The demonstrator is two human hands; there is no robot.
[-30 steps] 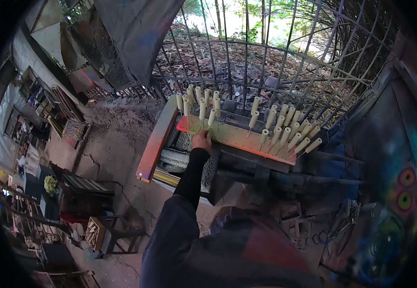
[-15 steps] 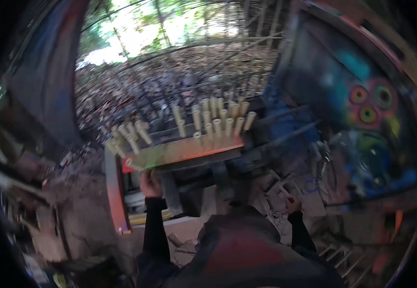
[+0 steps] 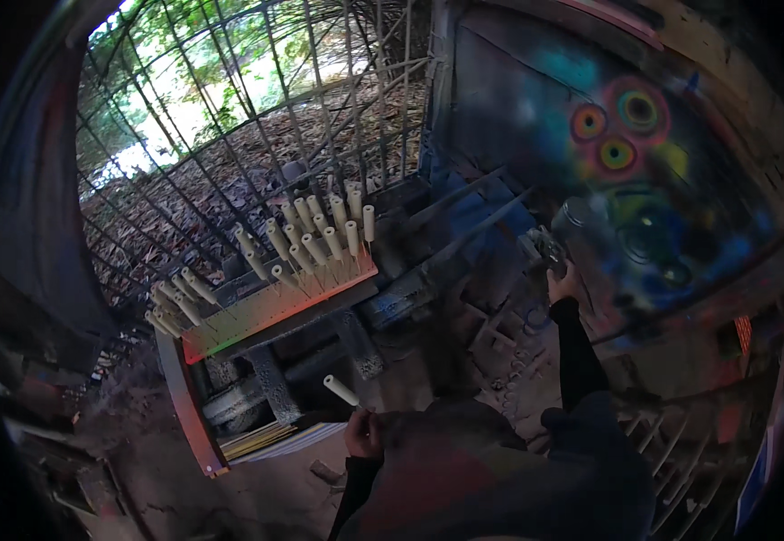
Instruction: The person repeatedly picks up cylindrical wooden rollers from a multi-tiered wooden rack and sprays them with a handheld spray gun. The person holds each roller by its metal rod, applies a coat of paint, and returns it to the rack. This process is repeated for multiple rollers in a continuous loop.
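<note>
Close to my body, my left hand point(image 3: 363, 435) is closed, pinching a thin stick, hard to see, below a pale hollow cylinder point(image 3: 341, 390). The cylinder tilts up and to the left, apart from the rack. My right hand point(image 3: 563, 284) reaches far forward on the right, its fingers closed around a dark metallic tool point(image 3: 545, 250) whose exact kind is unclear. Ahead on the left, a paint-stained board point(image 3: 275, 307) carries several more pale cylinders point(image 3: 313, 250) on thin upright pins, in a cluster at its right part and another at its left end.
A grey round container point(image 3: 575, 213) stands beside the metallic tool. Behind the rack runs a metal bar grille point(image 3: 320, 99) with leaf litter beyond. A paint-splashed dark panel point(image 3: 536, 117) stands at the right. An orange-painted frame side point(image 3: 189, 406) borders the rack's left.
My left hand has come from the board's left end back toward my body with a cylinder. My right hand has reached forward to the metallic tool. The view has turned right.
</note>
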